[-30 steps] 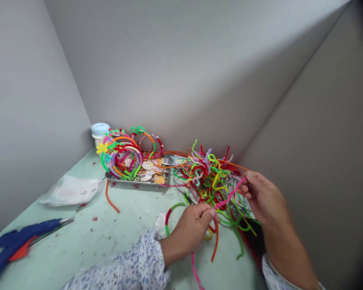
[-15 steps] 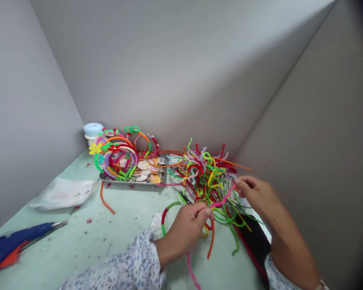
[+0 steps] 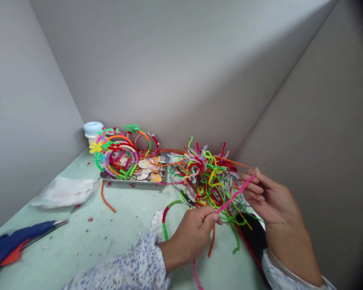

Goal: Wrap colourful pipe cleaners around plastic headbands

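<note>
A pink pipe cleaner (image 3: 236,196) stretches fairly straight between my two hands. My left hand (image 3: 196,233) is closed and pinches it at the lower end of the taut stretch. Below that wrist hangs another length of pink pipe cleaner (image 3: 196,274). My right hand (image 3: 269,197) has the upper end at its thumb and fingertip, with the other fingers loosely bent. A hoop wrapped in green and red (image 3: 164,215) passes behind my left hand, which hides part of it. Just beyond both hands lies a tangled heap of coloured pipe cleaners (image 3: 210,173).
A metal tray (image 3: 133,182) of shells stands at the back, with decorated headbands (image 3: 121,153) over its left part. Left of it are a blue-lidded tub (image 3: 93,129) and a plastic bag (image 3: 65,192). Blue-and-orange scissors (image 3: 21,241) lie front left. Grey partitions rise behind and right.
My right hand has moved up and right and turned, drawing the pink pipe cleaner longer and straighter. My left hand has shifted slightly right and down, still pinching it.
</note>
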{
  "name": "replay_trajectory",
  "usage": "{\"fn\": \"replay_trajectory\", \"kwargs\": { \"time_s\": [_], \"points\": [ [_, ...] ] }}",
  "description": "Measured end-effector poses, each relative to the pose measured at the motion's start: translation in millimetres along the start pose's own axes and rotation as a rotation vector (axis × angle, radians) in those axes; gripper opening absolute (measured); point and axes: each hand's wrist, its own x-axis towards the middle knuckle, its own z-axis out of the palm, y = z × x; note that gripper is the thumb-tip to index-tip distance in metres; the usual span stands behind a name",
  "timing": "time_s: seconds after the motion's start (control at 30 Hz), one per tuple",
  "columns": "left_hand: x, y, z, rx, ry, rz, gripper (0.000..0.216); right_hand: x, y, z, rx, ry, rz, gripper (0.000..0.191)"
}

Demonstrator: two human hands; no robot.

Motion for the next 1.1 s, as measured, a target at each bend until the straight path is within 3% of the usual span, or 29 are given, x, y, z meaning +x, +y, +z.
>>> {"fn": "replay_trajectory", "kwargs": {
  "time_s": [0.2, 0.47, 0.7, 0.83, 0.93, 1.1],
  "points": [
    [-1, -3, 7, -0.031, 0.016, -0.028, 0.031, 3, 5, 4, 0.124, -0.004, -0.029, 0.014],
    [-3, -8, 11, -0.070, 0.032, -0.114, 0.030, 9, -3, -15, 0.093, 0.080, -0.115, 0.020],
    [0, -9, 7, -0.072, 0.108, -0.100, 0.029, 11, 6, -18, -0.545, 0.258, -0.242, 0.022],
    [1, -11, 7, -0.072, 0.127, -0.084, 0.029, 13, 14, -18, -0.755, 0.195, -0.171, 0.027],
    [0, -12, 7, -0.066, 0.106, -0.089, 0.030, 12, 15, -15, -0.696, 0.167, -0.182, 0.029],
    [0, -8, 6, -0.063, 0.071, -0.081, 0.032, 9, 11, -6, -0.392, 0.197, -0.232, 0.021]
  ]
}}
